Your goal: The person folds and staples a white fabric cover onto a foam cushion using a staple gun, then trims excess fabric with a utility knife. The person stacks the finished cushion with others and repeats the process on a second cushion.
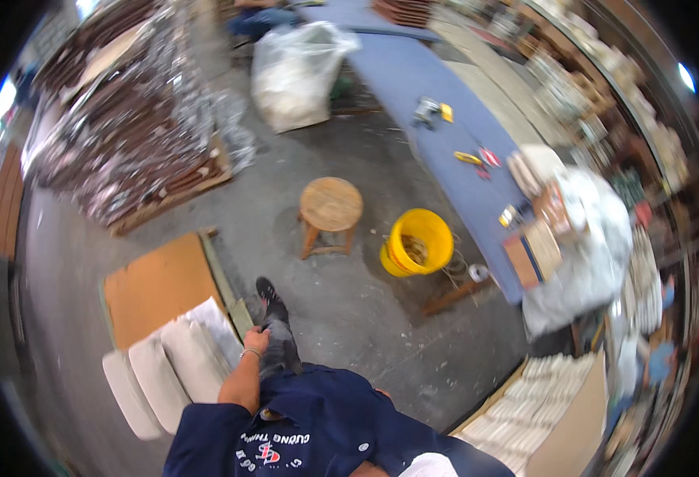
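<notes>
My left hand (255, 340) hangs beside my left leg, its fingers curled with nothing visible in them. Close by it lies a stack of off-white cushions (192, 358) next to a brown cardboard sheet (161, 288). At the edge of my dark blue shirt (309, 413) a small bit of skin, perhaps my right hand (382, 393), shows; its fingers are hidden. Ahead of me stand a round wooden stool (331, 203) and a yellow bucket (397, 256) with some brownish material inside.
A long blue-topped table (413, 87) carries hand tools (468, 158) and a cardboard box (534, 253). Plastic-wrapped brown stacks (119, 119) stand far left. A bulging clear bag (298, 75) sits ahead. At lower right is an open box of pale folded pieces (536, 405).
</notes>
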{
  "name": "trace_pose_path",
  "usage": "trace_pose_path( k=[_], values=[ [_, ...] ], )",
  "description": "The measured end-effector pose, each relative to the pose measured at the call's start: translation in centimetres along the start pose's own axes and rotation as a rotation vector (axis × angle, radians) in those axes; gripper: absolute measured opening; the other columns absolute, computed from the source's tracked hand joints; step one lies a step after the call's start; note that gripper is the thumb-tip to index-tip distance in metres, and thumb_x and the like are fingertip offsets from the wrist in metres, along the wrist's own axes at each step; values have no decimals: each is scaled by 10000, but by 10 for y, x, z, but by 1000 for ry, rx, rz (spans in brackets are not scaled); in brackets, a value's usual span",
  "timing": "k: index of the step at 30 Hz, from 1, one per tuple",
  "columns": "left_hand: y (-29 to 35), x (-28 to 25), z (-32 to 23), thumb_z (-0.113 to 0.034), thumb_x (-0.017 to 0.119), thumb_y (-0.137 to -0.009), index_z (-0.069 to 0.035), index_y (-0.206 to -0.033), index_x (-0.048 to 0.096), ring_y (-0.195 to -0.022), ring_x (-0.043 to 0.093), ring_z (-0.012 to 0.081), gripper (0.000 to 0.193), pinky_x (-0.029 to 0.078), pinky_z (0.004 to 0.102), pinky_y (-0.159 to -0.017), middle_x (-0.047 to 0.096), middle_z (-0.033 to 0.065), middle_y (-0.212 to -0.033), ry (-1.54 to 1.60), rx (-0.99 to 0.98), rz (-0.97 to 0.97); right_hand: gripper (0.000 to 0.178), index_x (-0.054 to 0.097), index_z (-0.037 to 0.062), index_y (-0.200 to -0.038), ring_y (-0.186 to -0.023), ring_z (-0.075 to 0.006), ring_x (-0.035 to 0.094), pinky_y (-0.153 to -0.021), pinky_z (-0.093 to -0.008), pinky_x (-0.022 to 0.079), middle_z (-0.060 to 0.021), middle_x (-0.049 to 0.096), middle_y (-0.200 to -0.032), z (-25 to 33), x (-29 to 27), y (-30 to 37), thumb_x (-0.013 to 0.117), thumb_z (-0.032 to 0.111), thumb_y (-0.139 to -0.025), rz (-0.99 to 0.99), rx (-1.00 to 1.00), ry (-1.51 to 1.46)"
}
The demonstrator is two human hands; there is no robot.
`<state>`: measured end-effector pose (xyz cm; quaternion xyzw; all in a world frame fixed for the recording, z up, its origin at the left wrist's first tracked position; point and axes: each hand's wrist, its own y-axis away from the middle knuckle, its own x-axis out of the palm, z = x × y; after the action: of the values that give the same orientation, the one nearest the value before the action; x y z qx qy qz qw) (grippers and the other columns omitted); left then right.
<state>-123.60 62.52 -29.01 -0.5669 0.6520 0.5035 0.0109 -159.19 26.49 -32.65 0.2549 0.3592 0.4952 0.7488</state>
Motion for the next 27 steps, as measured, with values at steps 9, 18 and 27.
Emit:
trace_pose_path(
  k=[9, 18, 27],
  values=[
    [-95, -104, 99, -467, 680, -866, 17, -1191, 743, -1253, 632, 388, 586, 472, 434, -1102, 691, 255, -1277, 17, -314, 26, 144, 687, 46, -1010, -602, -175, 652, -533, -345, 529, -91, 703, -769, 330, 71, -199, 588, 150, -1014, 148, -50, 176],
    [-298, -245, -128, -303, 732, -942, -18, -1380, 631, -875, 730, 189, 532, 571, 317, -747, 741, 136, -1119, 461, -24, -74, 234, 674, 59, -1168, -723, -145, 679, -606, -299, 552, -69, 716, -926, 608, 218, -273, 643, 237, -1019, 235, -117, 5],
    [-502, -318, -206, -312, 666, -983, -4, -1309, 663, -955, 711, 255, 448, 584, 386, -806, 731, 171, -1109, 7, 272, 115, 294, 755, 31, -929, -624, -239, 686, -593, -381, 552, -132, 724, -766, 664, 244, -438, 693, 313, -873, 165, -309, 205]
  ],
)
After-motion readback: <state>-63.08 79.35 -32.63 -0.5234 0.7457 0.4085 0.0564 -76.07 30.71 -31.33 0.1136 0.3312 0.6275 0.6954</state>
